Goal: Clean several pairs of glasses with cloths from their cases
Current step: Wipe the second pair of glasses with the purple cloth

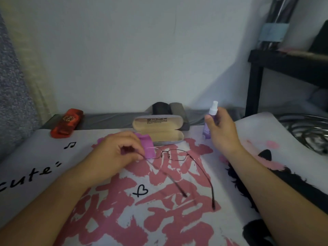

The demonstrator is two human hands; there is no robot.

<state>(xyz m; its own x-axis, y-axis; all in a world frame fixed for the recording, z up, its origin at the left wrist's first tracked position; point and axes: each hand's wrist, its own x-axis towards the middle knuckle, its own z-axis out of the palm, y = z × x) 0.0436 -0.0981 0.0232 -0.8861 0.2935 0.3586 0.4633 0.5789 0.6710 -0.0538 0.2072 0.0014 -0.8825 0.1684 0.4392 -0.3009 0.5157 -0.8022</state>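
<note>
Far left, at the back edge of the printed cloth surface (53, 157): a red glasses case (66, 123), closed, lying at a slant, half on the dark grey strip behind; nearer, black lettering and a music note printed on the cloth; left of centre: left hand (113, 155), fingers curled, pinching a purple cleaning cloth (148, 147) together with the left end of the glasses (170, 155), the cloth draped over the left lens; the glasses are thin wire-framed, lenses facing away from the person, both temples unfolded and reaching toward the near edge, the frame held by that one end above the pink printed characters; whether the temple tips touch the surface cannot be told; centre, just behind the glasses: an open hard case (158, 129), beige lining, lid raised with a label inside, nothing in it; behind that case, against the wall: two soft pouches, one black (159, 107), one grey (176, 107), side by side; right of centre: right hand (221, 132), fingers curled round a small purple spray bottle (210, 121), white nozzle upright, bottle near the case's right end; far right: a black shelf frame (255, 82); below it a metal basin (308, 126), partly in view.
</note>
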